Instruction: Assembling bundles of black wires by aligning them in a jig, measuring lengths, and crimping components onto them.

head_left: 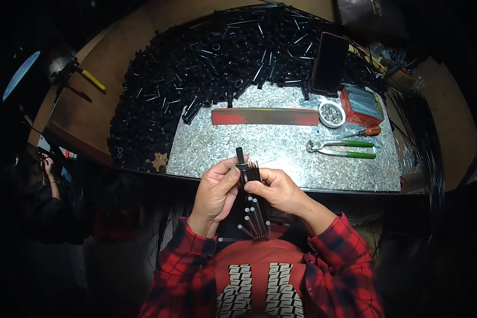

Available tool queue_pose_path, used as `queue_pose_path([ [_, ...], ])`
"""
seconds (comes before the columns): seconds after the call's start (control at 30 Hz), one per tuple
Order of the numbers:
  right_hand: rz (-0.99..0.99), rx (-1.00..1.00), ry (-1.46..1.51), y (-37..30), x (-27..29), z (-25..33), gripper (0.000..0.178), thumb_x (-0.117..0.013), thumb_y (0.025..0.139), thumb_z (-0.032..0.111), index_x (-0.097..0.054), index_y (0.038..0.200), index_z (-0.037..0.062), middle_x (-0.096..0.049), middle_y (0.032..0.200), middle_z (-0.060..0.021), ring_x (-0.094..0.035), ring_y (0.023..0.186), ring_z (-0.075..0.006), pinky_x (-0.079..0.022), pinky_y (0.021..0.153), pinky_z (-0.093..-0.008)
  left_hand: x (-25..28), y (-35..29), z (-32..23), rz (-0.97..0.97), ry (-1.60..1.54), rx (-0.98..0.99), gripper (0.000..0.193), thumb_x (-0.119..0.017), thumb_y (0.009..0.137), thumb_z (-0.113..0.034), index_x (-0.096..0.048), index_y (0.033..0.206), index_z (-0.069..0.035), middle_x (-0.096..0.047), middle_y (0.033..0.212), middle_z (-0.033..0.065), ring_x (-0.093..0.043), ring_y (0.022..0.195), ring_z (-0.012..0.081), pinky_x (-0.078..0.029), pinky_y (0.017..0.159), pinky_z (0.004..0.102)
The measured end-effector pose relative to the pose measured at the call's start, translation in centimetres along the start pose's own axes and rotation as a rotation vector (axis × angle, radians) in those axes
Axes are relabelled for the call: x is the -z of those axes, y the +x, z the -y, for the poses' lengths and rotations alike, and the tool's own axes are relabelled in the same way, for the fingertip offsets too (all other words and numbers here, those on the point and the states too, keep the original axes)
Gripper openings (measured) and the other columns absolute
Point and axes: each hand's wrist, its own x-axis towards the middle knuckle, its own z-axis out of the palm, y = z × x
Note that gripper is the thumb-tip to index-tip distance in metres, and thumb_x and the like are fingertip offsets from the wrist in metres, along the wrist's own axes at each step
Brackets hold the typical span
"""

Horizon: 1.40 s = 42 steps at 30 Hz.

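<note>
Just in front of the table's near edge, my two hands hold what looks like a black umbrella frame [240, 156], its short shaft end pointing up. My left hand [213, 192] pinches it near the top between thumb and fingers. From the right, my right hand [282, 192] is closed on the bundle of thin dark ribs, thumb across them. A thin wire sticks out past the right fingers. Below the hands, several rods with pale round tips [253, 209] fan out toward my body. The fingers partly hide the joint between shaft and ribs.
A large heap of black tubular parts [206, 58] covers the table's back and left. On the speckled board [238, 148] lie a red bar [265, 116], green-handled pincers [342, 148], an orange-handled screwdriver [368, 131], a bowl of small metal pieces [332, 114], a red box [360, 107] and an upright phone [329, 63].
</note>
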Motion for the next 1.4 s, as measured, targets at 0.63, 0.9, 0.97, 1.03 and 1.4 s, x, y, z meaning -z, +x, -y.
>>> queue_pose_path([
  [0.63,-0.065,-0.016,-0.101,-0.2,-0.8,0.4,0.024,-0.06,0.095,0.024,-0.064,0.089,0.0018,-0.059,0.078,0.0051,-0.05,0.073,-0.0028,-0.043,0.066,-0.0218,-1.6,-0.8,1.0,-0.094,0.051,-0.073,0.03,-0.05,0.099,-0.019,-0.058,0.113,0.005,-0.062,0.114,0.014,-0.058,0.106,0.0185,-0.041,0.099,0.0322],
  [0.9,-0.044,-0.006,-0.075,-0.8,-0.5,0.9,0.024,-0.058,0.096,0.024,-0.064,0.091,0.0016,-0.061,0.08,0.004,-0.051,0.075,-0.003,-0.044,0.068,-0.0226,-2.5,-0.8,1.0,-0.085,0.064,-0.116,0.033,-0.046,0.101,-0.021,-0.058,0.114,0.006,-0.062,0.114,0.0146,-0.057,0.107,0.0192,-0.04,0.1,0.0332],
  [0.97,-0.045,0.015,-0.075,-0.7,-0.4,0.9,0.024,-0.058,0.096,0.024,-0.064,0.091,0.0014,-0.061,0.081,0.004,-0.051,0.075,-0.0031,-0.044,0.068,-0.0227,-2.5,-0.9,1.1,-0.052,0.041,-0.097,0.034,-0.044,0.102,-0.023,-0.058,0.115,0.006,-0.062,0.114,0.0148,-0.057,0.108,0.0193,-0.04,0.1,0.0336],
  [1.03,-0.046,0.038,-0.075,-0.6,-0.4,0.8,0.025,-0.058,0.096,0.025,-0.065,0.092,0.0012,-0.061,0.081,0.004,-0.051,0.076,-0.0033,-0.044,0.068,-0.0228,-2.4,-0.9,1.2,-0.053,0.05,-0.094,0.035,-0.044,0.102,-0.023,-0.058,0.115,0.006,-0.062,0.115,0.0152,-0.057,0.108,0.0196,-0.04,0.101,0.0338],
  [1.4,-0.125,0.076,-0.092,-0.6,-0.7,0.8,0.023,-0.063,0.093,0.024,-0.067,0.086,0.0023,-0.048,0.065,0.0071,-0.039,0.06,-0.0027,-0.034,0.052,-0.0224,-3.3,-0.6,1.5,-0.11,0.119,-0.119,0.037,-0.044,0.102,-0.025,-0.057,0.117,0.006,-0.06,0.119,0.0182,-0.055,0.112,0.0216,-0.038,0.103,0.0362],
])
